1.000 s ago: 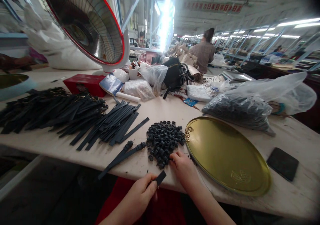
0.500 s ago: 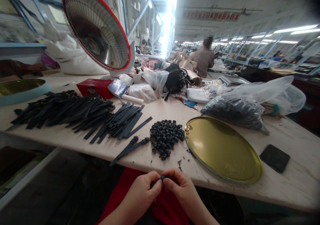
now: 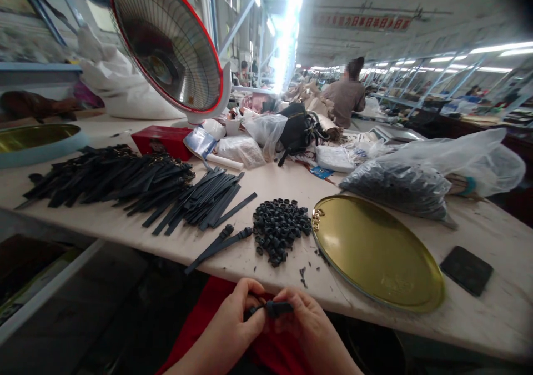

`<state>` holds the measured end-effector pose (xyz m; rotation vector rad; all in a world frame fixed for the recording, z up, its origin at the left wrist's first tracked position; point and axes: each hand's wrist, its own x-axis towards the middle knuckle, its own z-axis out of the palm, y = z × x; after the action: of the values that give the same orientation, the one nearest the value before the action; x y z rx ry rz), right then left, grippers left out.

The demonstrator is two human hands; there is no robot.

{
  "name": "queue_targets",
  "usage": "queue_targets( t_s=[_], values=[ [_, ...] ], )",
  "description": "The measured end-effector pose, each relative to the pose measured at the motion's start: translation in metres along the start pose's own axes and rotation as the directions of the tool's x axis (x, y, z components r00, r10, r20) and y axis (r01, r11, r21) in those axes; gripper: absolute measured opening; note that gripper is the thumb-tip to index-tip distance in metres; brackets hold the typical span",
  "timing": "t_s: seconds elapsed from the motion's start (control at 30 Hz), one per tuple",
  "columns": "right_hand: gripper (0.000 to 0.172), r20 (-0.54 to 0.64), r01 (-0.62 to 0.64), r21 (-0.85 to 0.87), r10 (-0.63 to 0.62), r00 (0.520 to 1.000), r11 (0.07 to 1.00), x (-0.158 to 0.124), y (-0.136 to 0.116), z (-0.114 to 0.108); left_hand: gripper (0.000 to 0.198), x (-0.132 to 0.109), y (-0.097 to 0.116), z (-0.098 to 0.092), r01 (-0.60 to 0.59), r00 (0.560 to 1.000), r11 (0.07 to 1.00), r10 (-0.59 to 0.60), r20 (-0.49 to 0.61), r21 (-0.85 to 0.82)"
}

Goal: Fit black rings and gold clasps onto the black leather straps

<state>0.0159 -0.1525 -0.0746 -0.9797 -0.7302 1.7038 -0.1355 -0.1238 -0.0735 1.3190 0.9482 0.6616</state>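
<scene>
Low in the centre of the frame, the left hand and the right hand pinched a black strap, which spanned the gap between their fingertips. Above them lay a heap of black loops (two straps just to its left), with a gold tray right of centre.

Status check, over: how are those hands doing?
Left hand, right hand: both gripping a dark strap. Strap held above red cloth. Pile of loops ahead, not blocking.
</scene>
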Motion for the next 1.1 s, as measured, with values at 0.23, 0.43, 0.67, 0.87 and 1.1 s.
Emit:
queue_targets(
  t_s=[0.23, 0.43, 0.67, 0.87, 1.1],
  values=[
    [0.040, 0.116, -0.204, -0.010, 0.203, 0.972, 0.979, 0.013, 0.009, -0.011, 0.019, 0.012, 0.002, -0.004, 0.135, 0.990, 0.962, -0.119, -0.081, 0.237],
    [0.043, 0.097, -0.123, 0.006, 0.122, 0.988, 0.992, 0.022, 0.006, -0.015, 0.020, 0.021, -0.007, -0.006, 0.171, 0.985, 0.970, -0.167, -0.042, 0.172],
    [0.023, -0.151, 0.066, -0.540, -0.173, 0.973, 0.839, 0.028, 0.011, -0.026, 0.039, 0.018, -0.009, -0.004, 0.256, 0.964, 0.954, -0.239, 0.120, -0.155],
    [0.015, 0.001, 0.126, -0.847, -0.234, 0.972, 0.517, 0.021, 0.016, -0.032, 0.030, 0.015, -0.014, 0.000, 0.246, 0.964, 0.956, -0.224, 0.140, -0.162],
    [0.012, 0.048, 0.115, -0.840, -0.137, 0.989, 0.531, 0.010, 0.010, -0.022, 0.023, 0.006, -0.015, 0.003, 0.237, 0.968, 0.955, -0.216, 0.128, -0.178]
  ],
)
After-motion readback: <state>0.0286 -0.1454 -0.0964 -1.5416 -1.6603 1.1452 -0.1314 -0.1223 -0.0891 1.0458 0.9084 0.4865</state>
